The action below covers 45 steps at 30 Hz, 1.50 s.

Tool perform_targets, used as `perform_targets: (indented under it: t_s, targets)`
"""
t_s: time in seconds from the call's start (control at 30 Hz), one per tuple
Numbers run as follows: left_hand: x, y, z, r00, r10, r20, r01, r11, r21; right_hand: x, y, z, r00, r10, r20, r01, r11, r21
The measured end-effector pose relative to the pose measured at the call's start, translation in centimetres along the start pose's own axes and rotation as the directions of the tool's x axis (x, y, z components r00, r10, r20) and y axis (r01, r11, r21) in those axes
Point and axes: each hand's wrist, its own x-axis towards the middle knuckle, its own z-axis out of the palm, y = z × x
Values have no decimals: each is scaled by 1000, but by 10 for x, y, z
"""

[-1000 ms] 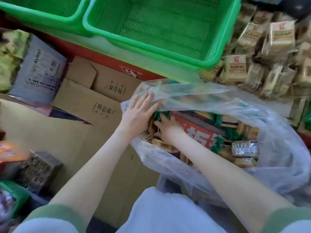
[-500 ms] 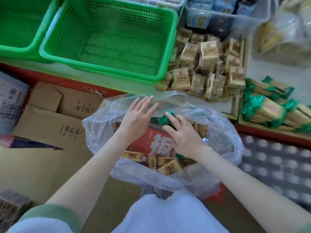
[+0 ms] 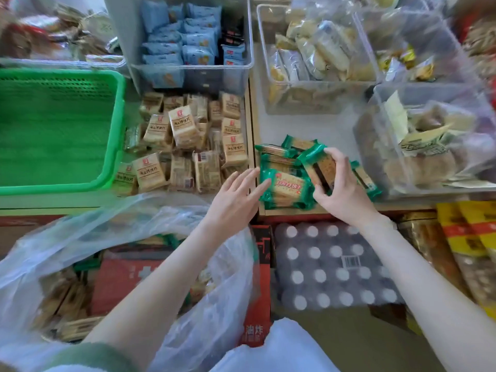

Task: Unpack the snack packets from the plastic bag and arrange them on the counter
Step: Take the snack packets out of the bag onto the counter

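Observation:
A clear plastic bag [image 3: 80, 232] lies open at the lower left, with tan snack packets [image 3: 67, 299] and a red box [image 3: 120, 280] inside. On the counter [image 3: 316, 127] sits a small pile of green-wrapped biscuit packets [image 3: 287, 189]. My right hand [image 3: 341, 189] grips one green packet [image 3: 319, 167] over that pile. My left hand [image 3: 236, 200] is open, its fingertips touching the pile's left edge. A heap of tan packets [image 3: 185, 143] lies on the counter further left.
An empty green basket [image 3: 53, 130] stands at the left. Clear bins with blue packets [image 3: 188, 44], pale snacks [image 3: 314, 55] and brown snacks [image 3: 424, 135] line the back and right. Below the counter are a shrink-wrapped bottle pack [image 3: 330, 267] and yellow-red packages [image 3: 467, 237].
Both hands have left the plastic bag and moved up and right to the counter. My right hand now holds a green packet over the green pile. The view has shifted right.

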Motion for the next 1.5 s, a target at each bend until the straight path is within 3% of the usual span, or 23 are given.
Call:
perform_targets:
  t_s: [0.13,0.27,0.4,0.5,0.6,0.7,0.9,1.1,1.2,1.27,1.33,1.4,1.5]
  targets:
    - [36,21,20,998,6,57,-7,1000,28,21,55,-12,995,38,90,-27,993,-118]
    - [53,32,35,993,11,120,-21,996,83,30,102,3,956,-26,292,133,926,-352]
    - [55,37,42,993,-6,121,-9,992,124,38,110,5,957,46,286,116,844,-524]
    - [51,40,41,991,-26,128,9,991,133,39,104,5,974,94,205,48,804,-592]
    - [40,38,37,987,-75,141,60,992,109,33,89,9,1000,10,17,1,831,-556]
    - [20,27,29,988,-104,117,92,991,101,22,62,25,980,-174,-98,101,857,-505]
    - [-51,-13,-6,982,-186,-42,187,982,24,-9,-39,84,894,-439,-94,379,851,-364]
    - [-171,-74,-34,942,-337,-1,333,931,152,-40,-146,168,803,-595,40,592,787,-174]
    - [-242,-106,-40,901,-432,35,415,884,216,-57,-187,221,677,-688,262,726,682,-87]
    - [-282,-122,-42,879,-472,67,444,861,247,-69,-205,248,516,-697,498,782,621,60]
    - [-313,-132,-41,870,-484,93,448,856,258,-83,-213,265,306,-637,708,794,581,179]
    - [-334,-136,-39,871,-476,120,440,866,239,-96,-213,275,143,-570,809,838,505,208]
    - [-348,-138,-35,885,-444,139,416,889,191,-108,-207,275,131,-510,850,852,497,167]
